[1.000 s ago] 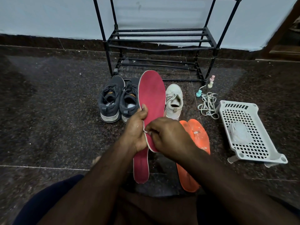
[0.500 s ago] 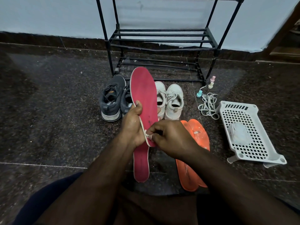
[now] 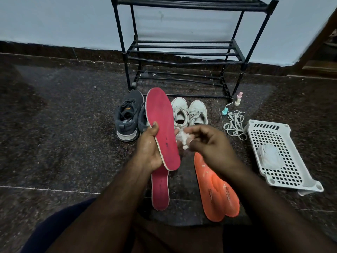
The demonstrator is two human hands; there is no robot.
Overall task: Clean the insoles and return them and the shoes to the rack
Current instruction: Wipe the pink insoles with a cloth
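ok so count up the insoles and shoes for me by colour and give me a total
Red insoles: 2, one held in the left hand at, one on the floor
Orange insoles: 2
Dark grey shoes: 2
White shoes: 2
Total: 8

Matt red foam-like insole (image 3: 162, 125); glossy speckled stone floor (image 3: 63, 125); black metal rack (image 3: 182, 53); white perforated plastic basket (image 3: 277, 161).
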